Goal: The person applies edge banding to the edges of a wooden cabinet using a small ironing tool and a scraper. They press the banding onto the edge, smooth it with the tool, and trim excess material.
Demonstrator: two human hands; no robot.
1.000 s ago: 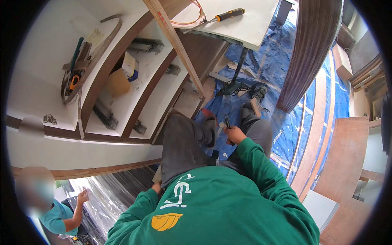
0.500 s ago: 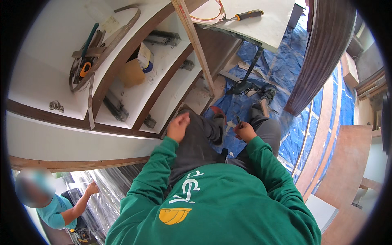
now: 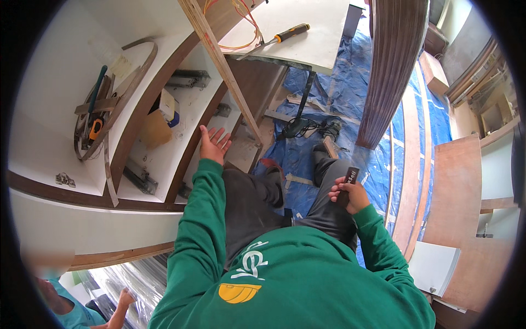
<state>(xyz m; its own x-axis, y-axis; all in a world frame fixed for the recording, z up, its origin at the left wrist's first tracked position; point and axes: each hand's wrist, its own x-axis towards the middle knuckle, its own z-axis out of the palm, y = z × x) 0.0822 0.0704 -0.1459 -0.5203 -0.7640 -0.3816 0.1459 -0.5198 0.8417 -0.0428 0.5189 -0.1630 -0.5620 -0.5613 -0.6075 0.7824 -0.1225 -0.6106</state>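
Observation:
My left hand [image 3: 213,147] is raised palm up, fingers spread and empty, beside the divider of a white cabinet with brown edges [image 3: 44,175]. My right hand [image 3: 353,197] grips a short dark brown bar-like object [image 3: 349,181] with pale lettering, over my right leg. Above my left hand a long wooden batten [image 3: 219,63] leans across the cabinet. A chisel with a black and yellow handle [image 3: 291,32] and a looped orange cable [image 3: 257,35] lie on the white board top [image 3: 329,49]. The cabinet holds a tape measure [image 3: 96,129], metal slides [image 3: 186,79] and boxes [image 3: 163,109].
Blue sheeting [image 3: 307,203] covers the floor, with cords and a power tool [image 3: 296,127]. A ribbed dark column [image 3: 392,66] stands right of the table. Plywood panels [image 3: 449,208] and long strips [image 3: 408,164] are at right. A co-worker in teal [image 3: 71,307] works by clear plastic sheeting [image 3: 142,274].
My left hand has risen from beside my leg toward the cabinet and spread its fingers. My right hand has moved rightward, the object now upright in it. The view has shifted.

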